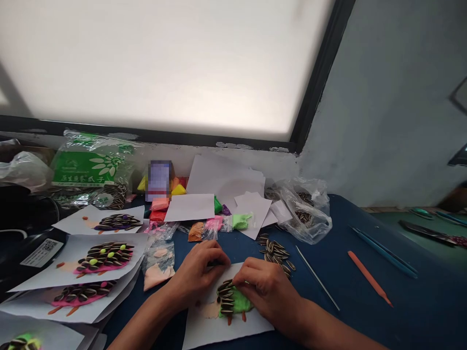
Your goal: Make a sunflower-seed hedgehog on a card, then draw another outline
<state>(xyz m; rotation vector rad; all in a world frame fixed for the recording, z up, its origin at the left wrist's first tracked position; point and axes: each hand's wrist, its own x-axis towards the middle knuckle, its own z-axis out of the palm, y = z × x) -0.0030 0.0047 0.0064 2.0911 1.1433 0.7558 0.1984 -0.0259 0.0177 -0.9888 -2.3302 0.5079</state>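
Observation:
A sheet of white paper (211,330) lies in front of me with a hedgehog-like clay figure on it. Its body is light green clay (241,301), with a pale peach clay head (210,309) on the left and small orange-brown feet below. Striped sunflower seeds (226,297) stand in rows on the body's left part. My right hand (270,287) is closed in a pinch over the green clay, at a seed mostly hidden by the fingertips. My left hand (199,267) is at the paper's upper left edge, fingers curled together; what they hold, if anything, is hidden.
Loose sunflower seeds (274,250) lie beyond my right hand. A metal rod (317,277), an orange clay tool (370,278) and blue tweezers (383,253) lie right. Finished seed pictures (105,255) are stacked left. Clay packets (197,232) and a green seed bag (91,165) stand behind.

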